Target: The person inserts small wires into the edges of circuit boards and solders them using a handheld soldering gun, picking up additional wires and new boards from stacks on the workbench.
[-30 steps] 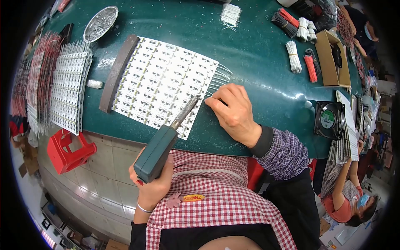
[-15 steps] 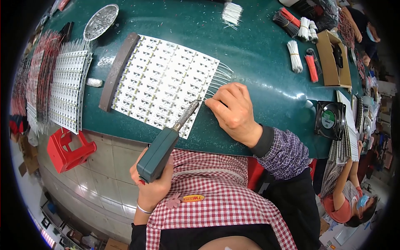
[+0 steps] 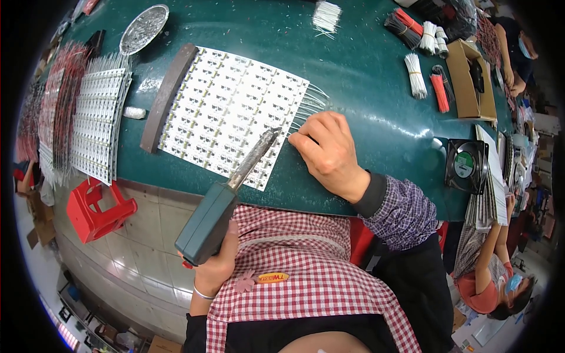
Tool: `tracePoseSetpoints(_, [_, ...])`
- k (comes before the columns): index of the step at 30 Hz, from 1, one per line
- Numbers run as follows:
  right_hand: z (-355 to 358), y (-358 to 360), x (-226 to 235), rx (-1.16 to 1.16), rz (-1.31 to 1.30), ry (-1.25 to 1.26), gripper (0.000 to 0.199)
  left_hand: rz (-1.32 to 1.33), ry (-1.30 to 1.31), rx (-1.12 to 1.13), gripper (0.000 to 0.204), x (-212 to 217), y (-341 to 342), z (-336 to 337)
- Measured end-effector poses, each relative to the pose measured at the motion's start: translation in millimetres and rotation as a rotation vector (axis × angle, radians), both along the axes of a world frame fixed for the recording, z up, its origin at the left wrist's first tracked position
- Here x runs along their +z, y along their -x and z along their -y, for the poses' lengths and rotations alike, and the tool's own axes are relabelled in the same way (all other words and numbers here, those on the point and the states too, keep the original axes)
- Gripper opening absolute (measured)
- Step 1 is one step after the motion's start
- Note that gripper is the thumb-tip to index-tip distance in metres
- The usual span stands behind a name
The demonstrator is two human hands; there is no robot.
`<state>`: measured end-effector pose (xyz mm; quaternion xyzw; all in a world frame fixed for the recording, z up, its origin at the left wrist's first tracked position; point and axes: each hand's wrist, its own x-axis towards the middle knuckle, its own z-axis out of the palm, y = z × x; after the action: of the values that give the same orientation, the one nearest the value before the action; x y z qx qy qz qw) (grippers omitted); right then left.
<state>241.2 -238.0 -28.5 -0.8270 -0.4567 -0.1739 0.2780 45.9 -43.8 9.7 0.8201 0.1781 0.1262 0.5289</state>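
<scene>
My left hand point(image 3: 219, 266) is wrapped round the green handle of a soldering iron point(image 3: 206, 225). Its metal tip lies over the right edge of a white circuit board panel point(image 3: 226, 109), beside my right hand; whether it touches the board I cannot tell. My right hand point(image 3: 329, 154) is closed in a pinch at that same edge, on the end of a thin white wire that is mostly hidden by the fingers. More white wires point(image 3: 313, 101) stick out from the panel's edge, above my right hand. A dark bar point(image 3: 169, 97) lies along the panel's left edge.
Stacked wired boards point(image 3: 97, 120) stand at the left, near a foil-like dish point(image 3: 144, 29). Wire bundles point(image 3: 415, 76), a cardboard box point(image 3: 469, 82) and a black fan point(image 3: 465, 166) lie to the right. A red stool point(image 3: 97, 212) stands below the table. Other people work at the right.
The soldering iron's handle has swung down and left, while its tip has shifted slightly up along the board's edge. My right hand has moved up a little, still pinching.
</scene>
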Motion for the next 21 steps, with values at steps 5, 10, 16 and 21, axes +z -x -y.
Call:
tracePoseSetpoints(5, [-2,0,3,0.003,0.032,0.015,0.014,0.033,-0.106,-0.001,0.026,-11,13,-3])
tracePoseSetpoints(10, [-9,35,57,0.110,-0.208,-0.250,0.018,0.055,0.074,0.120,0.029,-3,7,0])
tracePoseSetpoints(16, [-15,99,136,1.293,-1.392,-0.901,0.024,0.112,0.349,0.266,0.032,13,8,10])
tracePoseSetpoints(21, [-21,105,133,1.518,-1.297,-0.905,0.021,0.081,0.259,0.299,0.028,7,20,6])
